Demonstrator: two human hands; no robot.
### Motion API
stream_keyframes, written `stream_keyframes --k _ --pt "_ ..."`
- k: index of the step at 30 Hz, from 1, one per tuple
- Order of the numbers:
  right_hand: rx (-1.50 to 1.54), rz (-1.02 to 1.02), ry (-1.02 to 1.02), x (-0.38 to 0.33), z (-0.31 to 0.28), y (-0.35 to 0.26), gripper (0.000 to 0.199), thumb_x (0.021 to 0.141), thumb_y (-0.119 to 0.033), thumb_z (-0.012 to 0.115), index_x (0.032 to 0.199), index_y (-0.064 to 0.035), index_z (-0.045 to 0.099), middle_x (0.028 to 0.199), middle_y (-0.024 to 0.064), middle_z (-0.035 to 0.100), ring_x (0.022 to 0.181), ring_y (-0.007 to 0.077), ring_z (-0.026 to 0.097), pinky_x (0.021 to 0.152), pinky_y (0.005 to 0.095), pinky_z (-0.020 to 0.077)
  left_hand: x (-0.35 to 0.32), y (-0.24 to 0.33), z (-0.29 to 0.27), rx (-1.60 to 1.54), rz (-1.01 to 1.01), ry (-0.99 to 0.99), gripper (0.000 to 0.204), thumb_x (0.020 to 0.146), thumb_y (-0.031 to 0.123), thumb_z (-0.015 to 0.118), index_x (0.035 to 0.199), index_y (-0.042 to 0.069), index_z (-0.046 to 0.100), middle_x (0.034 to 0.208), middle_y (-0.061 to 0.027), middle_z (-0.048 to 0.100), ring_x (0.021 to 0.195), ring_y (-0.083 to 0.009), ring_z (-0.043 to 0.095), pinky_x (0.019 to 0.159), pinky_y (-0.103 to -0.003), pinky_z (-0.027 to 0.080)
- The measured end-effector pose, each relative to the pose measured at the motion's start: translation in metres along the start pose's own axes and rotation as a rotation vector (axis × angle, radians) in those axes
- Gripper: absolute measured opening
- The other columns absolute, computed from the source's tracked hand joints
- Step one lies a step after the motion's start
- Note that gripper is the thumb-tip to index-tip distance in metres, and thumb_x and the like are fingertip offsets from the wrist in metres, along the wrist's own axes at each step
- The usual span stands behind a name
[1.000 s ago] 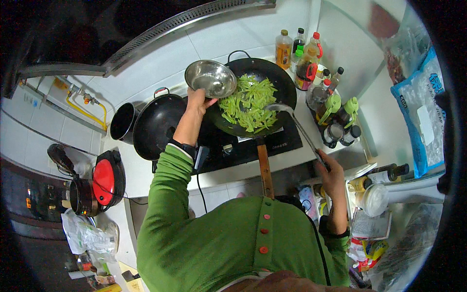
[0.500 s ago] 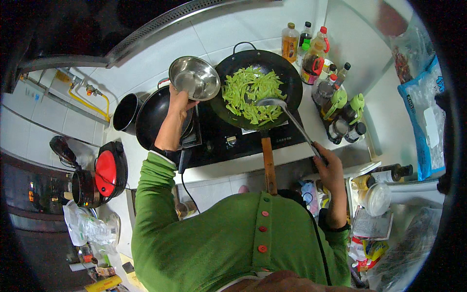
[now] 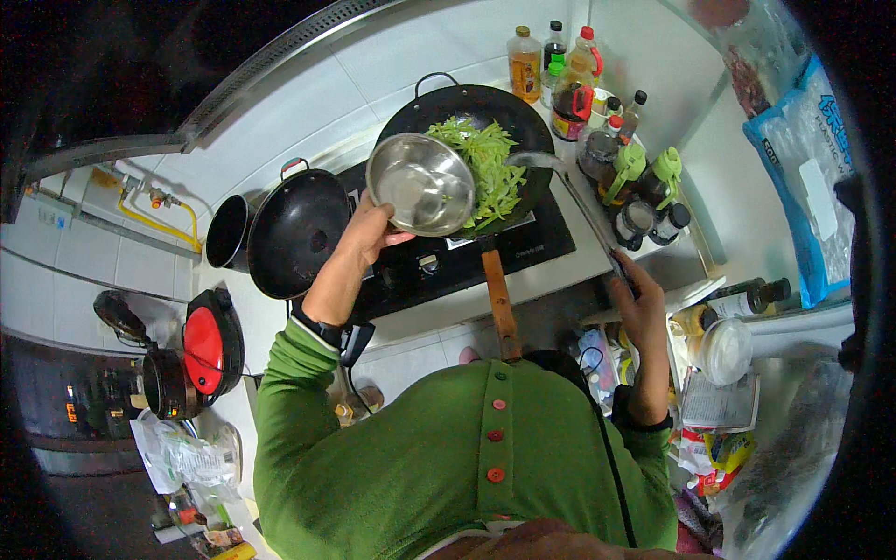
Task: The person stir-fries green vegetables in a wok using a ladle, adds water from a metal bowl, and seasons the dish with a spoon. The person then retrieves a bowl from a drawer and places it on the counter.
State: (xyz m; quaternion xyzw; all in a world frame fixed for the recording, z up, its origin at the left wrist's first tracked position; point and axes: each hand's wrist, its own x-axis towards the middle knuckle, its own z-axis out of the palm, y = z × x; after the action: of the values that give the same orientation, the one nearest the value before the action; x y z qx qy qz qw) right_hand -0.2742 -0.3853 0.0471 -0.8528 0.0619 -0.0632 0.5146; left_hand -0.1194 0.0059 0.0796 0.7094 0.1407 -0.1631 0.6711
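My left hand grips the rim of a shiny steel bowl, tilted over the left part of a black wok. Only a little clear liquid or shine shows inside the bowl; I cannot tell which. Green sliced vegetable strips lie in the wok, partly hidden by the bowl. My right hand is closed around the dark handle of a metal ladle. The ladle's head rests at the right side of the strips. The wok's wooden handle points toward me.
Left of the wok stand a second black pan and a dark pot. Several sauce bottles and seasoning jars crowd the counter on the right. A red electric pan sits far left, and the range hood hangs above.
The bowl in my left hand has moved right and toward me, from beside the wok to over it. The ladle has shifted to the right edge of the strips. My view has turned slightly.
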Motion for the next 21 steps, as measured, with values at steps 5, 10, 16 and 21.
stream_keyframes --k 5,10,16,21 --pt "0.074 0.026 0.071 -0.01 -0.011 0.004 0.039 0.085 -0.006 0.058 0.124 -0.0041 0.056 0.108 0.0141 0.064 0.095 0.02 0.06 0.086 0.0306 0.0441 0.038 0.0 0.049 -0.069 -0.074 -0.099 0.049 0.084 0.001 0.041 0.132 0.005 0.033 0.117 -0.0194 0.05 0.096 -0.0321 0.061 0.076 -0.041 0.058" --pt "0.045 0.08 0.087 -0.022 -0.022 0.008 0.038 0.089 -0.007 0.057 0.127 -0.0003 0.052 0.119 0.0137 0.06 0.109 0.0184 0.056 0.094 0.0288 0.0405 0.113 0.0 0.081 -0.218 -0.101 -0.047 0.045 0.085 0.002 0.041 0.129 0.0 0.035 0.117 -0.0253 0.047 0.095 -0.0342 0.06 0.076 -0.042 0.058" --pt "-0.069 0.045 0.112 -0.031 -0.025 0.013 0.04 0.087 -0.004 0.057 0.126 0.0004 0.052 0.121 0.0156 0.059 0.112 0.0198 0.055 0.096 0.0299 0.0399 0.184 0.007 0.066 -0.303 0.064 0.108 0.075 0.085 0.007 0.05 0.142 0.012 0.002 0.13 -0.0188 0.04 0.101 -0.0332 0.058 0.066 -0.046 0.06" --pt "-0.054 0.053 0.091 -0.033 -0.024 0.011 0.041 0.086 -0.002 0.055 0.127 0.0005 0.052 0.121 0.0162 0.059 0.112 0.0197 0.055 0.096 0.0295 0.0398 0.175 0.026 0.023 -0.092 0.296 0.384 0.076 0.088 0.025 0.055 0.144 0.012 0.005 0.132 -0.0212 0.037 0.105 -0.0332 0.055 0.065 -0.044 0.059"
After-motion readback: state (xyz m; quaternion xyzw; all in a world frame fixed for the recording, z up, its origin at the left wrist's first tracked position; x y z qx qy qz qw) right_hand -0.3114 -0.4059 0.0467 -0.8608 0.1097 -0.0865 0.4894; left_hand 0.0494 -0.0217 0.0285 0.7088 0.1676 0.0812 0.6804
